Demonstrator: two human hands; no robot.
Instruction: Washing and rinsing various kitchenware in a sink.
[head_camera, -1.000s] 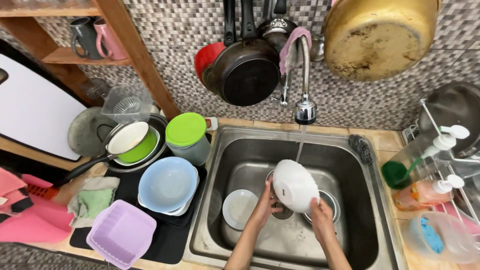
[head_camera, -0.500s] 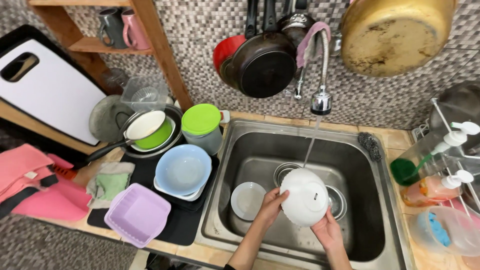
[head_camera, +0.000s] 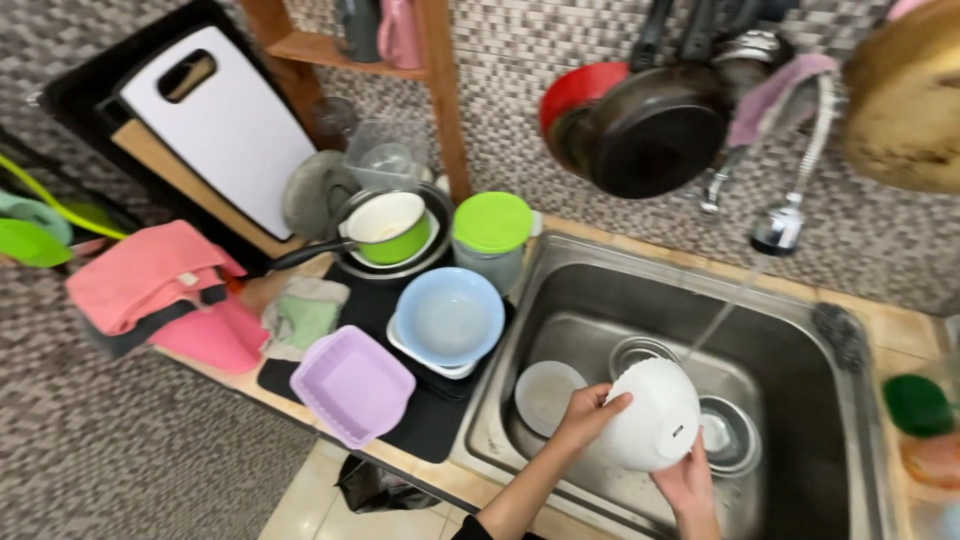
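Observation:
Both my hands hold a white bowl (head_camera: 652, 414) over the steel sink (head_camera: 560, 300), its underside turned up toward me. My left hand (head_camera: 585, 416) grips its left rim, and my right hand (head_camera: 686, 482) supports its lower right edge. A thin stream of water (head_camera: 722, 312) runs slantwise from the tap (head_camera: 780, 230) just behind the bowl. In the sink bottom lie a round white plate (head_camera: 545, 393) to the left and steel bowls (head_camera: 728, 432) to the right.
On a black mat (head_camera: 425, 425) left of the sink sit a light blue bowl (head_camera: 446, 318), a lilac square tub (head_camera: 352, 384), a green-lidded jar (head_camera: 491, 236) and a pan with a green bowl (head_camera: 388, 230). Pans (head_camera: 640, 130) hang on the tiled wall. Pink cloths (head_camera: 160, 280) lie far left.
The view has swung left and down. The white bowl has come lower and nearer the sink's front edge, still in both hands, out from under the water stream.

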